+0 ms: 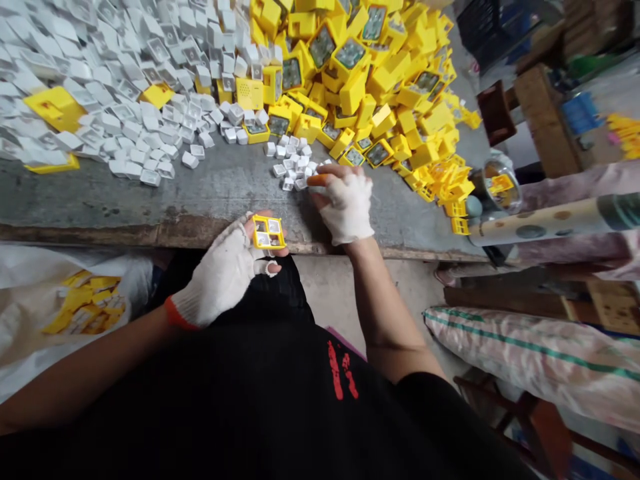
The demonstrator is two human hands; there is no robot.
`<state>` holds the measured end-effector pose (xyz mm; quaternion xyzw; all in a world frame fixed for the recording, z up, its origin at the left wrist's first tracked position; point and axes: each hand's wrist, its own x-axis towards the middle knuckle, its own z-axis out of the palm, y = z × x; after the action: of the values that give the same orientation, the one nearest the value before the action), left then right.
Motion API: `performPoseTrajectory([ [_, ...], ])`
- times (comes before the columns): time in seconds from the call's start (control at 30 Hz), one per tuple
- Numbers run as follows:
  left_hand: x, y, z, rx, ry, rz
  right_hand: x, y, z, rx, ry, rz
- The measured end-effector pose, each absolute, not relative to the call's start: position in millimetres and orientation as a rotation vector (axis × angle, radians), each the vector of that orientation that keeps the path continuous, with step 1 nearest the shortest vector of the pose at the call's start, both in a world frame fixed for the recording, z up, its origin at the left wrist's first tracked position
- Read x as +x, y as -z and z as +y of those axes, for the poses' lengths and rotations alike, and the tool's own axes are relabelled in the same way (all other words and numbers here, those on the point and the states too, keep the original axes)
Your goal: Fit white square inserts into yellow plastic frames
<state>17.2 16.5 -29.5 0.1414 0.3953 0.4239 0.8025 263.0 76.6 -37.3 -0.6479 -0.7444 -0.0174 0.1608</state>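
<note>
My left hand (230, 263), in a white fingerless glove with an orange cuff, holds a small yellow plastic frame (255, 233) near the table's front edge. The frame has four square openings; white pieces show in some of them. My right hand (347, 203), gloved in white with an orange cover on one finger, rests at the edge of a little cluster of small white plastic caps (291, 160). Its thumb and orange-covered finger stand slightly apart, and I make out nothing between them.
A large heap of white caps (135, 60) covers the table's left side. Yellow plastic housings (390, 73) pile up to its right, with more yellow frames (453, 183) at the right end. A patterned roll (545, 223) juts in there. Yellow parts (87, 303) lie in a bag (135, 267) at lower left.
</note>
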Motion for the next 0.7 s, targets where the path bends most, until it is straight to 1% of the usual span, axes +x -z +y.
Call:
performPoseTrajectory([
  [0.07, 17, 29, 17, 0.304, -0.92, 0.854, 260, 43, 97, -1.929, 0.073, -2.229],
  [0.17, 17, 29, 17, 0.31, -0.933, 0.859, 255, 49, 103, -1.9, 0.094, -2.268],
  [0.37, 18, 27, 16, 0.323, -0.944, 0.843, 254, 36, 46, -1.732, 0.15, -2.239],
  [0.53, 19, 25, 13, 0.33, -0.924, 0.829, 249, 17, 5, -1.453, -0.032, -2.417],
  [0.7, 16, 25, 9, 0.353, -0.822, 0.754, 246, 6, 4, -1.376, -0.343, -2.626],
])
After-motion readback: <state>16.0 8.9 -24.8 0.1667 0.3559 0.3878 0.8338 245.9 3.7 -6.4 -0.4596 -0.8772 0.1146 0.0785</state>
